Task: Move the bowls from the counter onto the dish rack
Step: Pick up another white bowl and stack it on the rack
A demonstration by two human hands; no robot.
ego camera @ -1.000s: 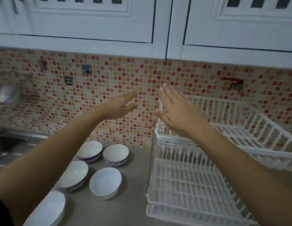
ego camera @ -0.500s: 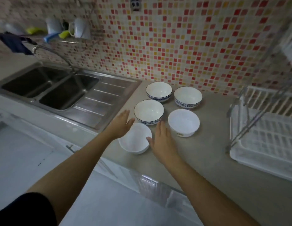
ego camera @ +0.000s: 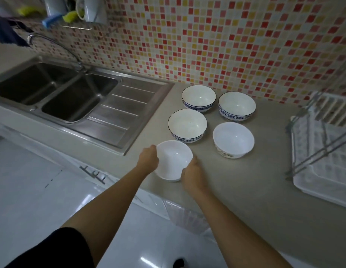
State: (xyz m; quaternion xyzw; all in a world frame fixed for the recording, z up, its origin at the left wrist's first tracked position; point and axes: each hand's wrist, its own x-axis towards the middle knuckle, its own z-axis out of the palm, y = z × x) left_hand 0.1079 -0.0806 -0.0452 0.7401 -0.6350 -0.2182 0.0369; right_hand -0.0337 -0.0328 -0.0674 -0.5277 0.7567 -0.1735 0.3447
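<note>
both arms reach forward, left hand (ego camera: 148,159) and right hand (ego camera: 192,174) cupped inward, facing each other.

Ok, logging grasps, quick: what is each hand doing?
Left hand: closed on the plain white bowl.
Right hand: closed on the same bowl.

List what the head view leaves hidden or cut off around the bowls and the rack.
- Dish rack: its right part is cut off by the frame edge.
- Plain white bowl: both sides are covered by the left hand and right hand, so finger contact is unclear.
- Items above the sink: blurred and cropped.
</note>
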